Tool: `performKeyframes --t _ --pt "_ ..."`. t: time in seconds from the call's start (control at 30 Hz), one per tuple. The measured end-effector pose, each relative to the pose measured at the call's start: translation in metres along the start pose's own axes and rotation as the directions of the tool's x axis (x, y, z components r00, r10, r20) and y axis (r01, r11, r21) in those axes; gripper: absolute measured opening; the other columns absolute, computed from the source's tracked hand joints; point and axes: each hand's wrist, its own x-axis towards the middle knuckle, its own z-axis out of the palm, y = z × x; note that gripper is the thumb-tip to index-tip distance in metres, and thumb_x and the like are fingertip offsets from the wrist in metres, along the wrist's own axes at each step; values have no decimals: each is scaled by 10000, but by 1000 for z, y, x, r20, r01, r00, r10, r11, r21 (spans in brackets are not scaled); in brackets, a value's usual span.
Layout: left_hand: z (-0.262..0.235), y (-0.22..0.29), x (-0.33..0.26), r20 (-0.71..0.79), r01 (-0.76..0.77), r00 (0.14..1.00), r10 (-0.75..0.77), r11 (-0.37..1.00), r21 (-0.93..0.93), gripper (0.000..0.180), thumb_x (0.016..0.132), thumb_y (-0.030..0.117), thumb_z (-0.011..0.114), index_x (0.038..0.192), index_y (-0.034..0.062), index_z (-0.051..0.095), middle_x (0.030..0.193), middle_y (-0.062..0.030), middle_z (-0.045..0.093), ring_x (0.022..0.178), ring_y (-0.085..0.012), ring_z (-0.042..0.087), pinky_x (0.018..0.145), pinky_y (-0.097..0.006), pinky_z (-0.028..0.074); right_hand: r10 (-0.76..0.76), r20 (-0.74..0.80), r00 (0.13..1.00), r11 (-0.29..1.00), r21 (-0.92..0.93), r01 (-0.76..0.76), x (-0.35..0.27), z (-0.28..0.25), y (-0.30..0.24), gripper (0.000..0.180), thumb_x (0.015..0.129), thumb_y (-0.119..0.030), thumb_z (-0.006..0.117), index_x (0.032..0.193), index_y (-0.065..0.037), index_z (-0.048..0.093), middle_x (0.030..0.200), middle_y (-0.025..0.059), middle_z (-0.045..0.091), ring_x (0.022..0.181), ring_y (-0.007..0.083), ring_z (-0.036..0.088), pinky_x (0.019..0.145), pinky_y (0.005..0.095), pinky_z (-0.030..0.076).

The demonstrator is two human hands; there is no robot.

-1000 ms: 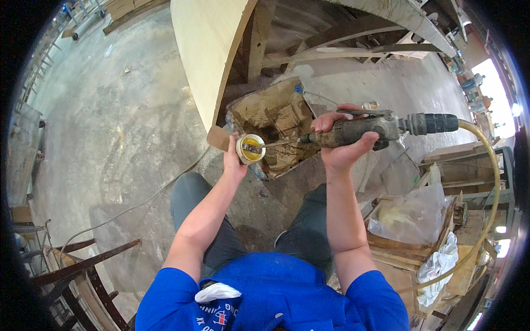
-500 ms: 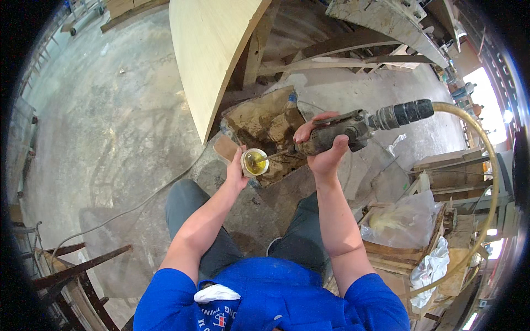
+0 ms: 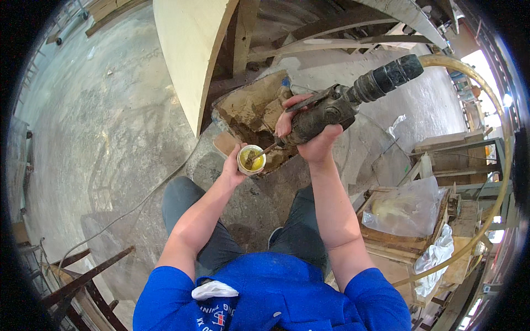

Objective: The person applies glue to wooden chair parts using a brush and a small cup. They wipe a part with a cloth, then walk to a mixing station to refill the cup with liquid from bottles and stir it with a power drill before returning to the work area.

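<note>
My left hand (image 3: 234,168) holds a small round tin (image 3: 251,159) of yellowish paste in front of me. A dark, grimy air tool (image 3: 337,103) is gripped in my right hand (image 3: 312,138), and its thin bit (image 3: 264,152) dips into the paste in the tin. From the tool's back end a yellowish hose (image 3: 497,165) loops off to the right. Below both hands lies an open brown cardboard box (image 3: 248,110) on the floor.
A tall pale curved plywood panel (image 3: 190,49) stands just left of the box, with wooden frames (image 3: 342,30) behind. At the right is a wooden crate (image 3: 408,220) holding plastic bags. A thin cable (image 3: 127,209) runs over the concrete floor. Dark metal bars (image 3: 83,281) sit lower left.
The tool has swung up and tilted, its rear now pointing toward the upper right. The tin has moved slightly down. The bit stays in the paste.
</note>
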Motion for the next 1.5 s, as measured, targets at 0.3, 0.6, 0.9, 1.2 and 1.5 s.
performKeyframes --t 0.3,0.6,0.9,1.2,1.5 --pt "3 1 4 -73 -127 990 124 991 -41 322 934 367 424 1062 84 508 1089 -69 571 1019 -256 554 875 -484 465 -82 -175 981 975 -220 42 -6 18 5 942 574 -852 478 987 -5 480 609 88 518 558 198 519 558 327 439" --pt "6 6 6 -106 -114 988 111 993 -25 314 918 344 474 1107 103 542 1084 -40 581 1018 -214 561 866 -419 482 -75 -170 983 971 -237 33 -1 27 7 897 606 -824 488 970 -4 471 602 94 516 559 202 525 558 318 441" --pt "-3 4 12 -84 -102 991 105 994 35 296 909 311 496 1123 111 533 1068 -34 586 975 -202 575 826 -394 495 -48 -152 987 970 -242 10 -2 20 11 909 631 -815 468 1013 11 473 632 90 528 585 189 531 575 314 441" --pt "1 8 8 -67 -138 989 134 989 -52 295 904 286 506 1113 78 529 1047 -49 589 964 -217 578 825 -393 495 -97 -295 950 954 -299 5 -8 33 8 973 576 -860 457 1013 9 492 619 85 529 577 191 534 561 304 439" --pt "-7 4 15 -117 -178 976 185 982 65 250 884 248 535 1047 61 563 990 -73 606 901 -213 596 797 -378 503 -81 -273 959 948 -318 -10 -8 42 8 950 583 -864 439 957 8 500 596 86 522 541 197 523 528 306 432"
